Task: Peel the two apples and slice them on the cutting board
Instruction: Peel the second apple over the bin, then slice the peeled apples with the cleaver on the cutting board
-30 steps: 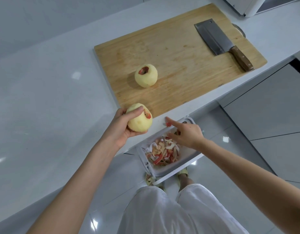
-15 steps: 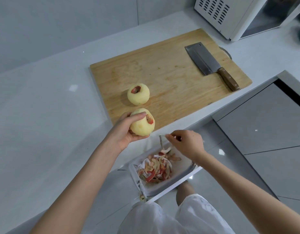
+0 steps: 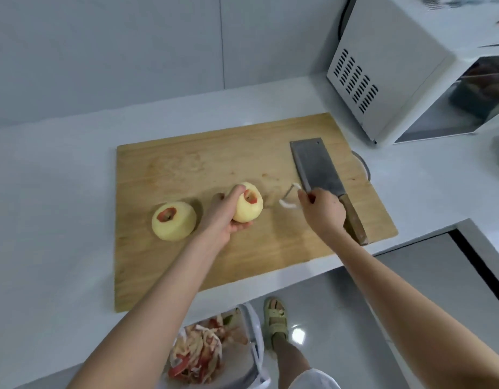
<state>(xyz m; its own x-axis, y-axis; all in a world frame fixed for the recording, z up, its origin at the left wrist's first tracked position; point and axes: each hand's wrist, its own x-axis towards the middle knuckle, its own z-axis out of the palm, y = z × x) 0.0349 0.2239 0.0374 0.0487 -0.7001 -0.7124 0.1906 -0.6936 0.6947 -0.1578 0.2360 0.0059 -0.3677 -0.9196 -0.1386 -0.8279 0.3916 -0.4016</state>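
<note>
- The white glossy bench (image 3: 46, 220) runs across the view below a pale grey wall, with grey floor at its near edge.
- A white boxy microwave oven (image 3: 382, 66) with black side vents stands on the bench at the far right, just beyond the board's corner.
- The rectangular light wooden cutting board (image 3: 200, 169) lies flat on the bench, its near edge close to the bench edge.
- A white plastic waste bin (image 3: 256, 332) sits on the floor below the bench edge, holding a heap of red and cream apple peelings (image 3: 197, 349).
- A steel cleaver with a brown wooden handle (image 3: 315, 167) lies flat on the right part of the board, blade away, its handle partly hidden behind the right wrist.
- The left hand (image 3: 223, 217) reaches over the board's middle, fingers and thumb curled round one apple.
- The right hand (image 3: 324, 211) is over the cleaver's handle end, fingertips pinching one end of the peeler.
- A peeled pale yellow apple with red skin left round its stem hollow (image 3: 174, 224) rests on the board, just left of the left hand.
- The second peeled yellow apple (image 3: 249, 203) sits in the left hand's grip, tilted, red hollow facing right; whether it touches the board I cannot tell.
- The small white-handled peeler (image 3: 290, 197) is blurred, between that apple and the cleaver blade.
</note>
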